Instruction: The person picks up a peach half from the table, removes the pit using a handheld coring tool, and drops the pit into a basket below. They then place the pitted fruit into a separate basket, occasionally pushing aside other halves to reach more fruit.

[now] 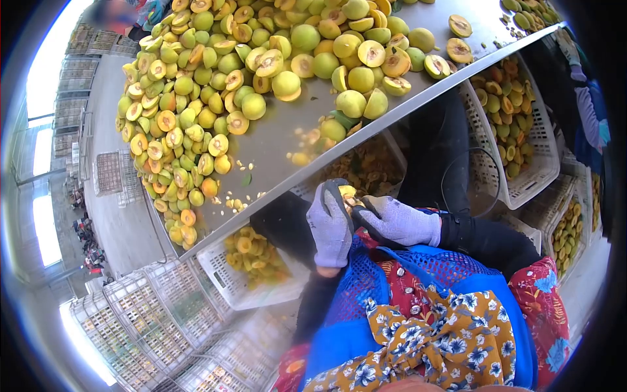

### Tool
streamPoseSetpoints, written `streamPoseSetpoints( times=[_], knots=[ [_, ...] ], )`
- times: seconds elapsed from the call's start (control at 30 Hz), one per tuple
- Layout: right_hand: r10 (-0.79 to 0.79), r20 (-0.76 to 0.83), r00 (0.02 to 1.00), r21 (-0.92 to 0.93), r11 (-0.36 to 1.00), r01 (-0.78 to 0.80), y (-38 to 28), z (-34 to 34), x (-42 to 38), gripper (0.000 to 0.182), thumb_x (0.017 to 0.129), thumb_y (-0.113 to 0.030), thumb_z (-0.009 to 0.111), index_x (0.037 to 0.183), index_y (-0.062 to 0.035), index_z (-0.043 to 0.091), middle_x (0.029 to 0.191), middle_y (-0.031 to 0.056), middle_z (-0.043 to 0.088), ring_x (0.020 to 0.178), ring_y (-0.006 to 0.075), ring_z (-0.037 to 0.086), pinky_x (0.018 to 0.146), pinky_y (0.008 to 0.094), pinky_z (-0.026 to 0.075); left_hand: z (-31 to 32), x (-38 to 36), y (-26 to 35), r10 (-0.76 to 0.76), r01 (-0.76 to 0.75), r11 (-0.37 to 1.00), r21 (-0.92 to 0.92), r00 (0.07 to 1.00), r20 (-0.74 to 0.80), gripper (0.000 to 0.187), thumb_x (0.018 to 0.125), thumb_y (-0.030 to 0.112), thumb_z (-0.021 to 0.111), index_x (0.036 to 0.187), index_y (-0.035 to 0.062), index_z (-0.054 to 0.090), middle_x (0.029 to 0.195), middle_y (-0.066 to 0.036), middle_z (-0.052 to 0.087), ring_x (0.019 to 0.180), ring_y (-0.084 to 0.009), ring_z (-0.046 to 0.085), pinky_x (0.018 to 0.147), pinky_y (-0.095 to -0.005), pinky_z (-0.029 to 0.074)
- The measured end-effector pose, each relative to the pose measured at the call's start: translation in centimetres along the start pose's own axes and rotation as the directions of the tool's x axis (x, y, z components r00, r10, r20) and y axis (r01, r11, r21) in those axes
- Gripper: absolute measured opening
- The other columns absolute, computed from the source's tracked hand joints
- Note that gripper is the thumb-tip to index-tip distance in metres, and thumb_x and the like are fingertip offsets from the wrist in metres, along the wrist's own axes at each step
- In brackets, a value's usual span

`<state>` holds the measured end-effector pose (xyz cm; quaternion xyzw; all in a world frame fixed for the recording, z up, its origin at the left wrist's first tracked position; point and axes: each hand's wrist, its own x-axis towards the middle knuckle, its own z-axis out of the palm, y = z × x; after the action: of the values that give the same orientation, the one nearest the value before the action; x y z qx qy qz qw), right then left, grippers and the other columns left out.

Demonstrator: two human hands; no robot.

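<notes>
Left hand (330, 225) and right hand (401, 221): fingers closed on opposite sides of a fruit piece (349, 194), held between them, just off the desk's (281, 140) near edge; neither nearer, long axis unclear.

The left hand (330, 225) and right hand (401, 221) wore pale lilac knit gloves with dark-coated fingers (370, 221). Black sleeves (493, 242) ran beneath a red floral garment (541, 294). Over it lay a bright blue apron (339, 346) with mesh panels, and a mustard cloth (450, 333) printed with white-and-blue flowers.
</notes>
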<state>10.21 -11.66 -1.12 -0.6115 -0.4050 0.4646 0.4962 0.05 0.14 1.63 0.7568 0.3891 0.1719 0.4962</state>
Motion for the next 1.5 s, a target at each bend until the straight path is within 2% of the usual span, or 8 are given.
streamPoseSetpoints(
  times=[0.17, 0.27, 0.57, 0.77, 1.0, 1.2, 1.33, 1.5],
  knots=[
    [0.112, 0.313, 0.943, 0.54, 0.796, -0.274, 0.0, -1.4, 0.0, 0.042, 0.102, -0.048, 0.05, 0.093, -0.0087, 0.06, 0.068, -0.0025, 0.057, 0.059, 0.0045, 0.053, 0.05, 0.0202, 0.041, 0.7, 0.0, -1.2, 0.064, -0.063, 0.994, -0.091, 0.998, 0.003, 0.026, 0.1, 0.017, 0.048, 0.108, -0.0018, 0.063, 0.088, -0.012, 0.068, 0.078, -0.0206, 0.066, 0.072, -0.0318, 0.051],
    [0.343, 0.453, 0.823, 0.731, 0.386, -0.563, -2.0, -2.2, -0.3, 0.043, 0.1, -0.049, 0.053, 0.086, -0.0096, 0.061, 0.076, -0.0013, 0.06, 0.059, 0.0041, 0.053, 0.05, 0.0187, 0.042, -0.3, 1.1, -0.7, 0.076, -0.09, 0.993, 0.071, 0.981, 0.18, 0.027, 0.102, 0.017, 0.045, 0.108, -0.0009, 0.063, 0.088, -0.013, 0.069, 0.079, -0.024, 0.067, 0.073, -0.0345, 0.052],
    [0.271, 0.48, 0.835, 0.73, 0.405, -0.551, 1.2, -2.0, -0.4, 0.035, 0.103, -0.038, 0.053, 0.103, -0.0054, 0.066, 0.092, -0.0012, 0.064, 0.08, 0.0054, 0.058, 0.073, 0.0237, 0.049, 1.1, 0.1, -1.9, 0.069, -0.066, 0.997, -0.029, 0.989, 0.132, 0.029, 0.104, 0.019, 0.042, 0.108, 0.0001, 0.063, 0.089, -0.016, 0.069, 0.079, -0.0264, 0.069, 0.075, -0.037, 0.053],
    [0.508, 0.439, 0.741, 0.745, 0.255, -0.616, -1.9, -1.5, 0.0, 0.038, 0.103, -0.04, 0.051, 0.091, -0.0045, 0.056, 0.06, -0.0022, 0.052, 0.039, 0.0021, 0.042, 0.033, 0.0137, 0.033, 0.1, 1.7, -4.1, 0.053, -0.008, 0.994, -0.105, 0.9, 0.433, 0.04, 0.106, 0.034, 0.041, 0.108, 0.0006, 0.064, 0.092, -0.012, 0.069, 0.083, -0.0197, 0.067, 0.078, -0.0317, 0.052],
    [-0.092, 0.783, 0.615, 0.437, -0.622, -0.649, 1.6, -1.8, 0.0, 0.045, 0.103, -0.045, 0.048, 0.095, -0.0016, 0.053, 0.057, 0.0021, 0.045, 0.036, 0.002, 0.034, 0.029, 0.0141, 0.029, 1.3, 1.1, -3.4, 0.033, 0.2, 0.76, -0.618, 0.938, 0.344, 0.041, 0.104, 0.037, 0.046, 0.11, -0.0006, 0.061, 0.096, -0.009, 0.069, 0.09, -0.0173, 0.067, 0.084, -0.0332, 0.053],
    [-0.052, 0.588, 0.807, 0.796, -0.142, -0.589, -2.6, -2.4, 0.6, 0.043, 0.103, -0.044, 0.048, 0.102, -0.0021, 0.057, 0.06, -0.0012, 0.048, 0.039, 0.004, 0.042, 0.034, 0.0181, 0.035, -2.9, 1.3, -4.2, 0.475, -0.446, 0.823, 0.353, 0.88, 0.006, 0.052, 0.087, 0.034, 0.073, 0.12, -0.0007, 0.054, 0.097, -0.014, 0.071, 0.086, -0.026, 0.071, 0.079, -0.0372, 0.056],
    [0.265, 0.545, 0.795, 0.781, 0.184, -0.597, 0.5, -2.8, 1.7, 0.037, 0.102, -0.04, 0.05, 0.105, -0.0036, 0.059, 0.062, -0.0018, 0.052, 0.041, 0.0043, 0.045, 0.036, 0.0184, 0.036, -11.8, -1.1, -5.8, -0.196, 0.274, 0.945, 0.177, 0.911, -0.364, 0.037, 0.1, 0.027, 0.053, 0.12, -0.0035, 0.057, 0.122, -0.024, 0.059, 0.109, -0.0359, 0.059, 0.093, -0.0432, 0.047],
    [0.362, 0.456, 0.813, 0.697, 0.424, -0.579, 2.2, -1.4, 2.0, 0.034, 0.102, -0.038, 0.053, 0.101, -0.0048, 0.062, 0.067, -0.0009, 0.056, 0.047, 0.0036, 0.049, 0.042, 0.019, 0.037, -16.5, 4.5, -5.1, 0.129, 0.227, 0.585, 0.779, 0.922, -0.365, 0.038, 0.099, 0.028, 0.053, 0.123, -0.0012, 0.057, 0.115, -0.024, 0.061, 0.108, -0.0415, 0.058, 0.093, -0.0475, 0.046]
  ],
)
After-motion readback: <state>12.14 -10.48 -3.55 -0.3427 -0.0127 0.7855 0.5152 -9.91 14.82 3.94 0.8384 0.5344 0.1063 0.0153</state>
